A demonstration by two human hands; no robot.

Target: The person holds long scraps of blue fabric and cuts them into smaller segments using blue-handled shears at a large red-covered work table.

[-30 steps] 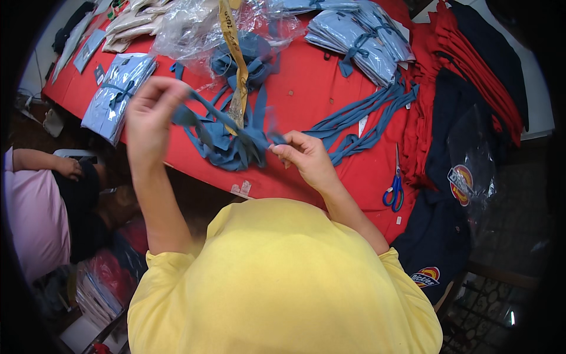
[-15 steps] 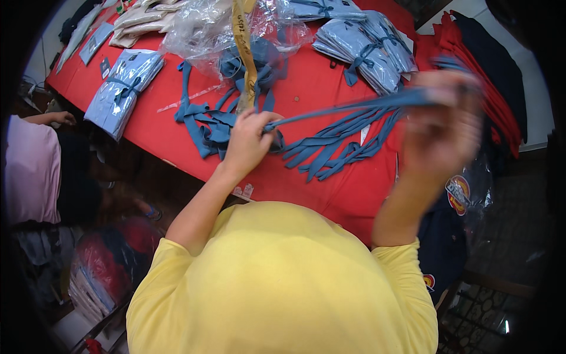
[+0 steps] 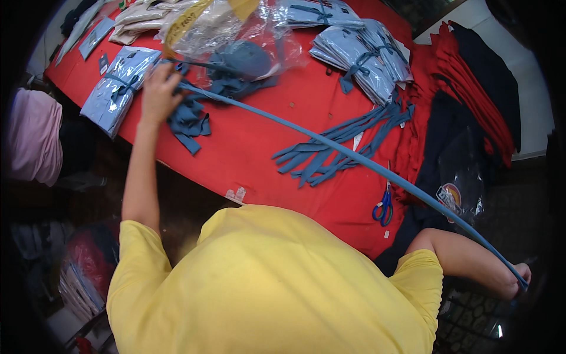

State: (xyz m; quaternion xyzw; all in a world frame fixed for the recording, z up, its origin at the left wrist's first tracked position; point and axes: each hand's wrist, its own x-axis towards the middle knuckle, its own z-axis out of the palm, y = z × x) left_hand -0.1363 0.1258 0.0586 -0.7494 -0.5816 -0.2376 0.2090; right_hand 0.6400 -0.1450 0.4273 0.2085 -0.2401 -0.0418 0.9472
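A long blue fabric strip [image 3: 354, 154] runs taut and slanting across the table between my two hands. My right hand [image 3: 520, 279], stretched out low at the far right beyond the table, is closed round one end. At the left my left hand [image 3: 159, 93] has its fingers bent on the strip's other end, slightly blurred. Beside it lies a loose heap of blue strips [image 3: 190, 121], with a blue roll [image 3: 247, 59] partly under clear plastic. Several cut blue strips [image 3: 330, 154] lie bunched in the middle of the red-covered table [image 3: 259, 159].
Blue-handled scissors [image 3: 383, 206] lie near the right front edge. Tied, plastic-wrapped blue shirts stand in a packet [image 3: 121, 88] at left and a stack [image 3: 354, 56] at back. A yellow printed band [image 3: 183, 26] hangs above the plastic. Red and dark cloth [image 3: 471, 88] fills the right.
My hands have moved far apart: the left to the far left, the right down and outward, drawing the strip out long. The yellow band has swung left, and the scissors now show.
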